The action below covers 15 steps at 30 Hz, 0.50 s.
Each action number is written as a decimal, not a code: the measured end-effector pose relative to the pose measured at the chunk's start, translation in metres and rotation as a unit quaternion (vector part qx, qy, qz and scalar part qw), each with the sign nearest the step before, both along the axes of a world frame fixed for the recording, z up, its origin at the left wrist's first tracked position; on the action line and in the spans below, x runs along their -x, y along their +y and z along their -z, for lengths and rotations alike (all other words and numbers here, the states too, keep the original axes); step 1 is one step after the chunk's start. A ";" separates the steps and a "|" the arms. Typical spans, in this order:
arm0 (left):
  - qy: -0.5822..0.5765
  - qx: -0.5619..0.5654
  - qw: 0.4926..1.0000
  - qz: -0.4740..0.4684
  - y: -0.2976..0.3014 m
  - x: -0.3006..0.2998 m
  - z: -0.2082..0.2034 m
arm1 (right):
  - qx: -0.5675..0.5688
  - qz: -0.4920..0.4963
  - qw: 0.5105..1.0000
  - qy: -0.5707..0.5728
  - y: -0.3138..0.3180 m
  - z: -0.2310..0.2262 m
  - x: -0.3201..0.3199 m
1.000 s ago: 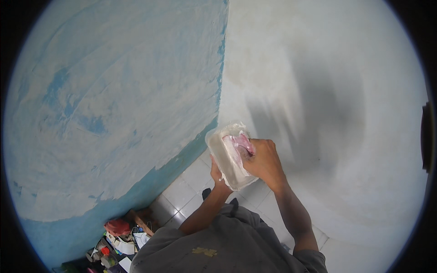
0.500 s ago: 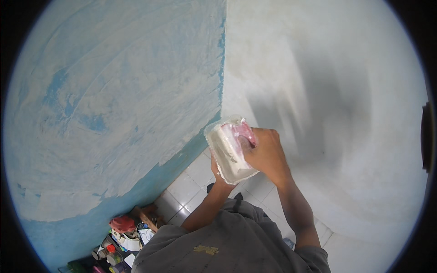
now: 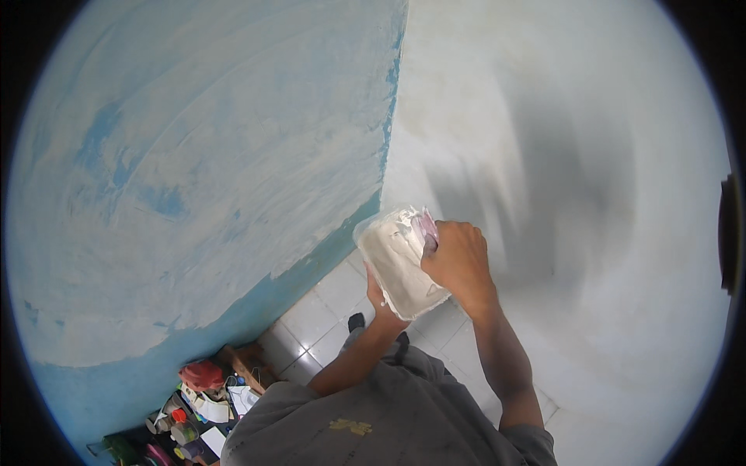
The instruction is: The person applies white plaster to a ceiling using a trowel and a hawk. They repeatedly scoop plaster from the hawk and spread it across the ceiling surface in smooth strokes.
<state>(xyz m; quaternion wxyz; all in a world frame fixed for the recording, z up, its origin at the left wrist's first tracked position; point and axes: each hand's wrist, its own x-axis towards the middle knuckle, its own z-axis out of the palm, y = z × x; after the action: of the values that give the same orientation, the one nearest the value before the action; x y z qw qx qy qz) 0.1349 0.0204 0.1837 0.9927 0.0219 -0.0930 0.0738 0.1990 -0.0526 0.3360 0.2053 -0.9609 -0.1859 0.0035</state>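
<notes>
In front of me, near the wall corner, my left hand [image 3: 378,298] holds up a clear rectangular plastic tub [image 3: 362,239] from its underside. Most of that hand's fingers are hidden behind the tub. Off-white putty [image 3: 404,268] coats the inside, thicker toward the far right edge. My right hand [image 3: 461,259] grips a pink, flat-bladed putty scraper [image 3: 427,225] at the tub's right rim. White putty smears the scraper, and its lower part is covered by my fingers.
The left wall [image 3: 256,155] carries streaky pale putty over blue paint, with a bare blue strip [image 3: 233,325] along its foot. To the right stands a white wall [image 3: 645,194]. White floor tiles [image 3: 315,316] lie below. Lower left are a red bag [image 3: 202,376], papers [image 3: 242,399] and jars [image 3: 185,432].
The scraper has moved from over the tub's middle toward its right rim and tilted more upright, showing more putty. The tub sits slightly lower and further right in view.
</notes>
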 end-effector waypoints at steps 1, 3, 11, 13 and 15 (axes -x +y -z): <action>-0.003 0.007 1.000 0.002 0.000 0.000 -0.004 | 0.017 0.010 1.000 -0.001 -0.001 0.002 0.001; 0.023 0.020 0.999 0.012 -0.003 0.006 -0.016 | 0.017 0.009 1.000 0.007 0.002 0.003 0.004; -0.018 0.052 0.995 0.080 0.002 0.002 -0.012 | -0.029 -0.038 0.998 -0.029 0.004 -0.007 0.001; 0.058 -0.065 0.995 0.057 0.006 0.005 -0.022 | -0.030 -0.046 0.998 -0.033 0.004 -0.008 0.002; 0.091 -0.104 0.989 0.046 0.008 0.007 -0.034 | -0.037 -0.047 0.997 -0.043 0.006 -0.009 0.006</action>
<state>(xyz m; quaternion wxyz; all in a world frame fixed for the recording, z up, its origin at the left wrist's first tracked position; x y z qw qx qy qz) 0.1279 0.0281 0.2175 0.9916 0.1278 -0.0103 0.0159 0.1933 -0.0464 0.3454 0.2324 -0.9420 -0.2394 -0.0356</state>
